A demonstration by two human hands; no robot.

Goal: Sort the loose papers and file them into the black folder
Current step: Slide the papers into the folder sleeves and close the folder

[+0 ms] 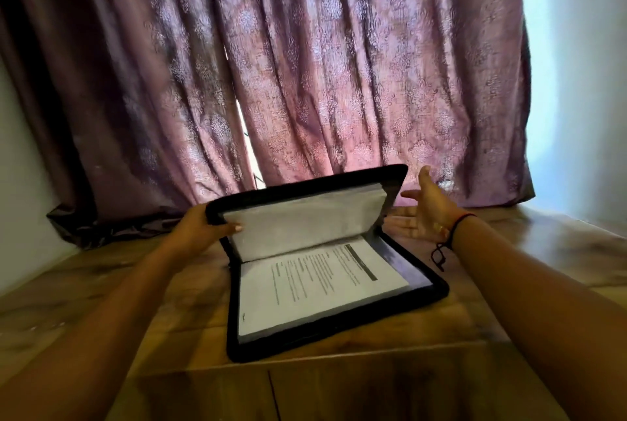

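Note:
A black folder (342,329) lies half open on the wooden table (390,383). Its lower half rests flat and holds a printed paper (315,288) on top of a stack. The upper cover (305,190) is raised at an angle, with a grey sleeve page inside it. My left hand (200,223) grips the left corner of the raised cover, thumb on the inner page. My right hand (424,213) hovers just right of the cover with fingers spread and palm facing left, holding nothing.
A purple patterned curtain (305,64) hangs right behind the table, its hem lying on the far edge. A pale wall (576,81) stands at the right. Bare table surface shows on both sides of the folder.

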